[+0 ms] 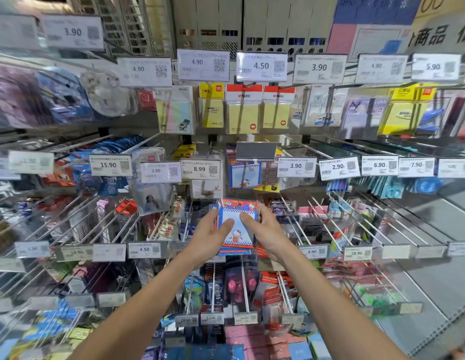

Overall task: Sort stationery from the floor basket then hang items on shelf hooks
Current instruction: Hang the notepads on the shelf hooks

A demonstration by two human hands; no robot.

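Observation:
I hold a small stack of cartoon-cat notepad packs point(236, 229), blue-and-white with a red chequered border, in front of the shelf at centre. My left hand point(208, 237) grips the stack's left side with the thumb across its face. My right hand point(265, 232) grips the right side, thumb also on the front. Directly above, a matching cat notepad pack point(244, 175) hangs on a hook point(252, 166) under an upturned blank price holder point(255, 151). The floor basket is out of view.
Rows of metal hooks point(327, 224) with price tags point(201, 169) jut out toward me on all sides. Yellow sticky-note packs point(243, 113) hang above. Pink-topped items point(241, 284) hang just below my hands. Several hooks at the right point(397, 224) stand bare.

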